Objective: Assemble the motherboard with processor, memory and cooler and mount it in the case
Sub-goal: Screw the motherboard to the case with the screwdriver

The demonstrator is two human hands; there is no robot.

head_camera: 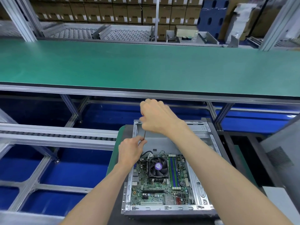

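Green circuit board fills the lower part of the case [201, 207]: the motherboard [155, 190] lies flat inside the metal box, a little right of the middle at the bottom of the frame. Its long axis runs from the lower edge toward the upper part of the picture, and the case follows the same line. The cooler [158, 167] with its fan sits on the upper half of the board, and the memory sticks [174, 171] stand just to its right, with their length along the same axis.

The right hand [158, 117] is clenched around the top of a thin screwdriver [144, 135], which stands almost upright. The left hand [130, 151] pinches the lower shaft with its fingers [142, 142].

The case rests on a dark mat on the table [113, 161]. Above it a wide green conveyor belt [146, 65] crosses the frame. Blue floor [73, 169] shows under aluminium frames at the left, and cardboard boxes [113, 10] are stacked at the top.
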